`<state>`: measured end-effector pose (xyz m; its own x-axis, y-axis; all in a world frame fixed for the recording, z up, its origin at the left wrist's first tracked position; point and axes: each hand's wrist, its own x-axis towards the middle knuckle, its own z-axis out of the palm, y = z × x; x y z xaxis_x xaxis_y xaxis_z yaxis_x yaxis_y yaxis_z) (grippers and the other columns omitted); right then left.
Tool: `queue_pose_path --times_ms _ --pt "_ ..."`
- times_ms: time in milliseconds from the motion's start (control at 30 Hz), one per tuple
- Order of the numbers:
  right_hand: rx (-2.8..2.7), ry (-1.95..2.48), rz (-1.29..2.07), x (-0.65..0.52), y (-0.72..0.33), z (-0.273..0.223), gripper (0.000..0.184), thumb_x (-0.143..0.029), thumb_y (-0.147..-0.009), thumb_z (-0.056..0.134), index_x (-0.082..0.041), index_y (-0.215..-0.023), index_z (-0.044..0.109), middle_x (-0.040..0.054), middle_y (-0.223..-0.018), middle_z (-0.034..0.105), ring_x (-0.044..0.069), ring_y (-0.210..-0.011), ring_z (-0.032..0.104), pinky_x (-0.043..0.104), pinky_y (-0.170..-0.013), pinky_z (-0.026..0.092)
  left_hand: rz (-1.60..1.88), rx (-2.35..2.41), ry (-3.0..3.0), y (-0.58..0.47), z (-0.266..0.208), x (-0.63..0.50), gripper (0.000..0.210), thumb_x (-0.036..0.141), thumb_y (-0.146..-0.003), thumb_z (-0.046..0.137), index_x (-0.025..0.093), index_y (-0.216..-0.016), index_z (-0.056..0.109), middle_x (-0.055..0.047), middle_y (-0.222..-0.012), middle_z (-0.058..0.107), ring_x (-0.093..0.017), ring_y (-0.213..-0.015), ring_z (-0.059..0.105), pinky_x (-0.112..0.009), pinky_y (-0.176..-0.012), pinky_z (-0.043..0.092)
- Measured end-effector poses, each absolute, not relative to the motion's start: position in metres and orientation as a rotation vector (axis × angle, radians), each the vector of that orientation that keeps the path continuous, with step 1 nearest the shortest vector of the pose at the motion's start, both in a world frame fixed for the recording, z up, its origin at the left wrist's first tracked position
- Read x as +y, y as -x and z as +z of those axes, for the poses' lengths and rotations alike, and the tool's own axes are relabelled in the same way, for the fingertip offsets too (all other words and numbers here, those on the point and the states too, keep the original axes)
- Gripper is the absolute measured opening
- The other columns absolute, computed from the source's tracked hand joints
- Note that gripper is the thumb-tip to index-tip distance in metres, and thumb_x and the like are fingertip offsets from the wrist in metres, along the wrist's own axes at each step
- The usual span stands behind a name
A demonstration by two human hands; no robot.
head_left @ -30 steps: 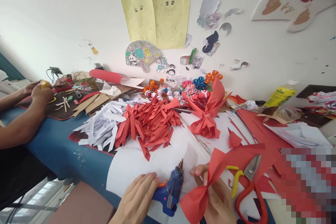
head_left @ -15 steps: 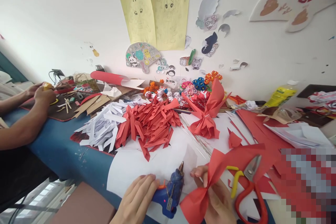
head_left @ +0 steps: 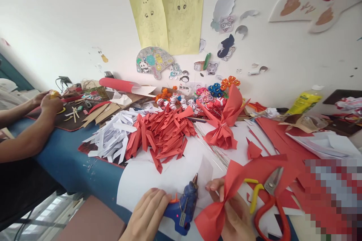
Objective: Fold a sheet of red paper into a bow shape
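My left hand (head_left: 148, 211) is closed around the handle of a blue glue gun (head_left: 185, 211), by its orange trigger. The gun's metal nozzle points away from me, above the white paper (head_left: 141, 180), and a small red light glows on its side. My right hand (head_left: 233, 214) pinches the gathered middle of a red paper bow (head_left: 210, 220), just right of the gun. One wing of the bow points up, the other down to the left. Part of the right hand is hidden behind the paper.
Red-handled scissors (head_left: 273, 211) and a yellow-handled tool (head_left: 256, 197) lie right of my right hand. Folded red strips (head_left: 164, 131) and white strips (head_left: 111, 135) are heaped ahead, beside another red paper bow (head_left: 223, 128). At far left, another person's hands (head_left: 49, 101) hold something yellow.
Both my hands, the glue gun and the bow keep nearly the same pose. The whole view has shifted very slightly.
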<state>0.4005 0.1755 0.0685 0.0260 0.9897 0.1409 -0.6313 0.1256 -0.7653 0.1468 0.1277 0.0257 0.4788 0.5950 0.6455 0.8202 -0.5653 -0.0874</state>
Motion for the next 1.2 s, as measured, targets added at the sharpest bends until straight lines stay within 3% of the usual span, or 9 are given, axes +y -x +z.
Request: queue_pose_path --times_ms 300,700,1200 --pt "-0.758 0.587 1.379 0.174 -0.399 0.073 0.022 -0.041 -0.083 0.076 -0.022 -0.094 0.077 0.0079 -0.094 0.065 0.022 -0.098 0.065 0.032 -0.096 0.054 -0.817 -1.159 2.377 -0.151 0.041 0.129 0.036 0.003 -0.100 0.041 0.006 -0.130 0.061 -0.016 -0.113 0.072 -0.025 -0.114 0.066 -0.042 -0.103 0.053" --pt "-0.727 0.601 1.364 0.173 -0.397 0.078 0.020 -0.041 -0.082 0.077 -0.022 -0.088 0.077 0.0080 -0.092 0.065 0.023 -0.094 0.064 0.034 -0.094 0.055 -0.801 -1.061 2.307 -0.157 0.070 0.133 0.035 0.010 -0.104 0.033 0.007 -0.120 0.064 -0.013 -0.102 0.075 -0.021 -0.103 0.068 -0.036 -0.097 0.055" --pt "-0.741 0.598 1.366 0.174 -0.398 0.076 0.021 -0.041 -0.083 0.075 -0.022 -0.090 0.077 0.0083 -0.092 0.066 0.023 -0.095 0.064 0.035 -0.095 0.054 -0.847 -1.051 2.251 -0.158 0.064 0.144 0.029 0.006 -0.102 0.038 0.007 -0.113 0.065 -0.013 -0.095 0.074 -0.021 -0.096 0.068 -0.036 -0.090 0.055"
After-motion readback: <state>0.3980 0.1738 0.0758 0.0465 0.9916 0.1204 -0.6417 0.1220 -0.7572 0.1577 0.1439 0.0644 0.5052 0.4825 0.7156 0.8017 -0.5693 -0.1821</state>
